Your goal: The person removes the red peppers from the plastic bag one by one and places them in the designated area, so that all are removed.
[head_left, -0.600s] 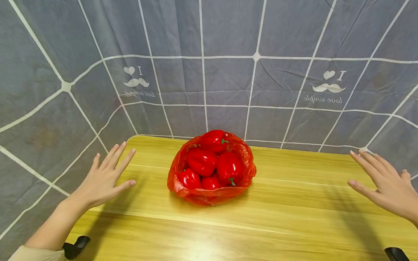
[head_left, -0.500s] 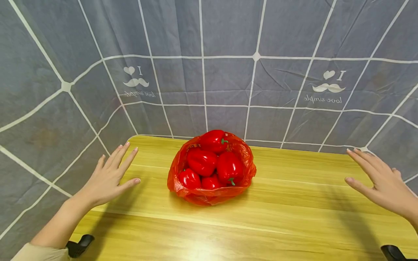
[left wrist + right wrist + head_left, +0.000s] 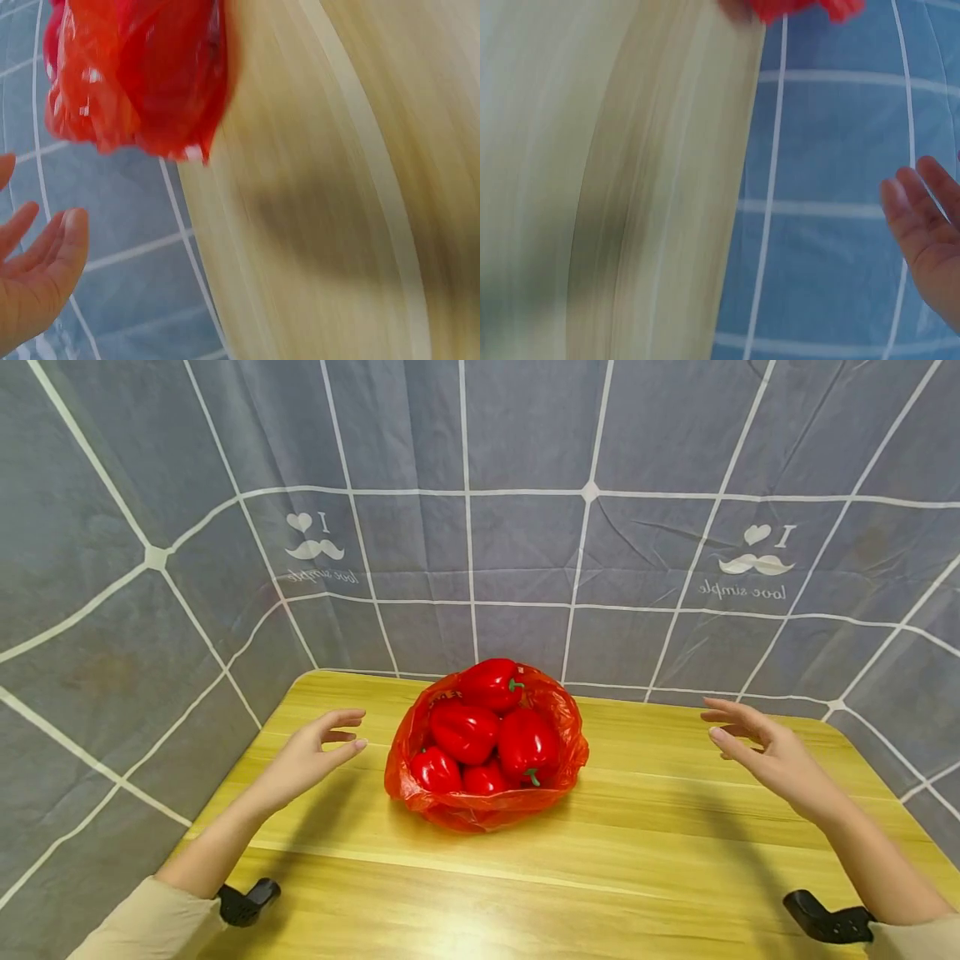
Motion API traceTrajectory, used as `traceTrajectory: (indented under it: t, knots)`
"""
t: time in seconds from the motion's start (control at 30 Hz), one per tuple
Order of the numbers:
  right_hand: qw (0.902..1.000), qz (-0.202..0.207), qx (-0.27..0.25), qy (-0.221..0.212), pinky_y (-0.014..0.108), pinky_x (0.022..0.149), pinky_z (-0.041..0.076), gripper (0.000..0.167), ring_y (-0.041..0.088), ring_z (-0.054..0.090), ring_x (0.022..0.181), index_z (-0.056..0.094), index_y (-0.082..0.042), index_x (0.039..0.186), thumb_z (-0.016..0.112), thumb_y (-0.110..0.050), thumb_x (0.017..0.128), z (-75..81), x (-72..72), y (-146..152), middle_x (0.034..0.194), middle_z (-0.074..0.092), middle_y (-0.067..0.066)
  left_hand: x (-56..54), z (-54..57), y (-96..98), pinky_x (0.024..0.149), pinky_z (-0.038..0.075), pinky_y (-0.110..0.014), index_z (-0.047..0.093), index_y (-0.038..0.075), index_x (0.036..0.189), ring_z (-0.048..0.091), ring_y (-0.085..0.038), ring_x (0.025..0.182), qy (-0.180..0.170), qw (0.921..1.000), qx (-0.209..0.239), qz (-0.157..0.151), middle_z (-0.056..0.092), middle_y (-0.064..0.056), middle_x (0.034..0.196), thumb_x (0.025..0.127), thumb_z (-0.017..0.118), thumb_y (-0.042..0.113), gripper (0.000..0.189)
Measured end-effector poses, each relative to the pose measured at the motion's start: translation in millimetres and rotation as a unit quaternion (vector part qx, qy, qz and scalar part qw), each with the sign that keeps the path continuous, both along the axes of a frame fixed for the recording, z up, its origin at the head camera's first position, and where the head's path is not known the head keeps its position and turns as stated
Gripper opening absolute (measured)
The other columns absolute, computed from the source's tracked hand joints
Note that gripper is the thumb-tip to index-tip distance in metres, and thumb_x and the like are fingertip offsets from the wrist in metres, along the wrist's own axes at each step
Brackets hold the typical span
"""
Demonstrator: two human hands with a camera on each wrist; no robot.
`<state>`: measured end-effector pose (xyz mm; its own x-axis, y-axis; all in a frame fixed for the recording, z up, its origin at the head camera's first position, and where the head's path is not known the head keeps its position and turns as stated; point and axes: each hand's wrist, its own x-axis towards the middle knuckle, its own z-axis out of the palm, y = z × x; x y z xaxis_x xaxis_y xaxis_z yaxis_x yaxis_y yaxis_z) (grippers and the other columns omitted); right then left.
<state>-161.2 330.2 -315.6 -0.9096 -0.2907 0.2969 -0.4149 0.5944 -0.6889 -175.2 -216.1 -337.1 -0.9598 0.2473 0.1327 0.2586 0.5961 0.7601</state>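
Note:
A red plastic bag (image 3: 480, 814) stands with its mouth open in the middle of the table. Several glossy red bell peppers (image 3: 465, 732) with green stems lie inside it; the lower ones are partly hidden. To the left of the bag, my left hand (image 3: 309, 760) hovers above the table with relaxed, slightly bent fingers, holding nothing. Farther off on the right side, my right hand (image 3: 776, 760) is also in the air, fingers loosely bent and touching nothing. The left wrist view shows the bag's side (image 3: 142, 82) close to the left fingers.
The wood-grain table (image 3: 652, 860) reaches back to a grey curtain (image 3: 525, 543) with white grid lines, which also encloses the left and right sides. Black wrist mounts (image 3: 247, 902) sit on both forearms at the sleeve ends.
Both hands have moved inward toward the bag, the left one to the right and the right one to the left. Their spread fingers have bent loosely. The bag and peppers have stayed put.

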Motion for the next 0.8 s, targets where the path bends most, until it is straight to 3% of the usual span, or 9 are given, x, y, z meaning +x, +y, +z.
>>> traceTrajectory:
  t: [0.13,0.3,0.43,0.6,0.8]
  knots:
    - [0.9939,0.051,-0.085,-0.048,0.022,0.073,0.053,0.039,0.001,0.057,0.100,0.045,-0.008,0.136,0.046,-0.006,0.097,0.9,-11.3,-22,0.117,0.057,-0.017,-9.7,-3.0,13.3,0.087,0.049,-0.046,0.046,-0.003,0.131,0.051,-0.040,0.113,-0.020,0.9986,0.048,0.005,0.049,-0.025,0.128,0.091,0.060,0.019,0.048]
    - [0.9762,0.081,-0.150,-0.134,0.026,0.075,0.054,0.033,0.009,0.059,0.098,0.048,-0.011,0.130,0.048,-0.011,0.098,0.6,-26.1,-49,0.114,0.058,-0.009,-20.8,-9.0,24.9,0.087,0.049,-0.045,0.044,-0.006,0.131,0.049,-0.042,0.114,-0.043,0.9952,0.088,0.011,0.047,-0.028,0.129,0.090,0.062,0.014,0.049]
    - [0.9638,0.089,-0.166,-0.189,0.031,0.079,0.053,0.040,0.013,0.059,0.100,0.044,-0.002,0.132,0.052,-0.014,0.096,-0.2,-34.9,-73,0.119,0.055,0.006,-25.5,-13.0,31.6,0.089,0.047,-0.047,0.044,-0.006,0.131,0.047,-0.043,0.116,-0.054,0.9927,0.104,0.027,0.044,-0.030,0.131,0.089,0.063,0.013,0.050]
    - [0.9554,0.094,-0.165,-0.226,0.035,0.080,0.053,0.049,0.020,0.059,0.102,0.039,0.005,0.135,0.056,-0.014,0.093,-1.9,-42.8,-98,0.127,0.048,0.025,-26.6,-15.2,40.5,0.089,0.047,-0.046,0.044,-0.006,0.132,0.045,-0.045,0.116,-0.068,0.9903,0.117,0.030,0.043,-0.029,0.133,0.088,0.063,0.013,0.051]
    - [0.9436,0.107,-0.173,-0.261,0.041,0.083,0.052,0.054,0.034,0.055,0.107,0.039,0.005,0.135,0.060,-0.016,0.091,-5.3,-49.2,-121,0.128,0.046,0.030,-24.2,-17.2,45.8,0.083,0.051,-0.044,0.045,-0.006,0.131,0.047,-0.044,0.115,-0.075,0.9891,0.122,0.037,0.045,-0.027,0.132,0.088,0.063,0.013,0.050]
